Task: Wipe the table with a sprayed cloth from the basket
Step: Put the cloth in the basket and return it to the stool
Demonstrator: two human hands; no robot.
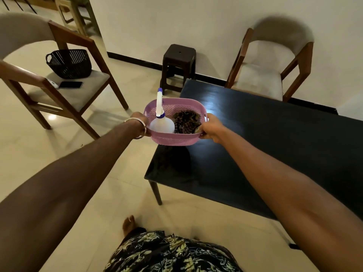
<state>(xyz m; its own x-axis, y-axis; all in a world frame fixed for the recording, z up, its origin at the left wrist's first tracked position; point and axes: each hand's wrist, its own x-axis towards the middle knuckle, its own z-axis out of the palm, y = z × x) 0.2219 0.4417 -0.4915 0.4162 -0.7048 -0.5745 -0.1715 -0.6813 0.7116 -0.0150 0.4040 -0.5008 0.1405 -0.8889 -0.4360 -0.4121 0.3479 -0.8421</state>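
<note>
In the head view we see both arms extended toward the centre of the frame, carrying a pink perforated plastic basket (172, 139) with rounded corners. The left hand (139, 119) is clenched around the basket's left rim, with a thin metal bangle (137, 128) on its wrist; the right hand (210, 127) is clenched around the right rim beside the handle slot. Inside the basket, on its left side, stands a translucent white spray bottle (162, 122) with a white nozzle and blue tip rising above the rim. On its right side lies a crumpled dark checked cloth (185, 121), touching the bottle. The basket is held above the near left corner of a low black glossy rectangular table (265, 138), which fills the right centre of the frame; we cannot tell whether the basket touches the tabletop. In the upper left stands a wooden chair with a beige cushioned seat (78, 95), bearing a black woven basket (69, 63) and a black phone (70, 84). A dark brown plastic stool (178, 63) stands at the upper centre against the wall, and a second wooden cushioned chair (261, 75) stands at the upper right behind the table.
</note>
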